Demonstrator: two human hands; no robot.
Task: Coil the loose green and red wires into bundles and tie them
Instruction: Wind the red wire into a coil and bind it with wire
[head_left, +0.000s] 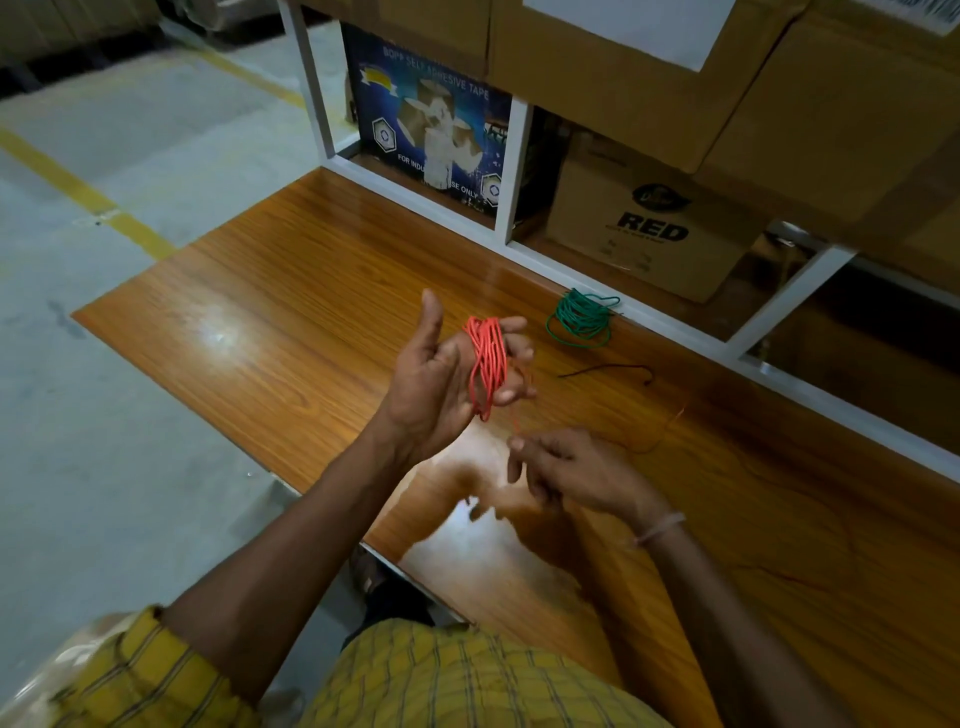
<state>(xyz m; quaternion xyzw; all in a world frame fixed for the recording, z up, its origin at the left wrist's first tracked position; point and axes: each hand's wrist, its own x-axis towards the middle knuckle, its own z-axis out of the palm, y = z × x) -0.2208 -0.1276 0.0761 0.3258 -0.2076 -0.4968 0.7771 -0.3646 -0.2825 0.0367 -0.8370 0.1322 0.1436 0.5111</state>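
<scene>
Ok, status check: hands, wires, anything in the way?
Left hand wrapped in red wire coil. Right hand pinching its loose tail. Green wire bundled on table. Black tie nearby, nothing blocking.

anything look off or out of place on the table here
Nothing looks damaged or spilled. The red wire is neatly looped around the left hand, its tail running to the right hand. The green wire lies coiled on the table, a thin dark strand beside it.

At twelve o'clock we see a tape box (434, 137); at one, a RED carton (649, 234) behind the table (291, 312).
</scene>
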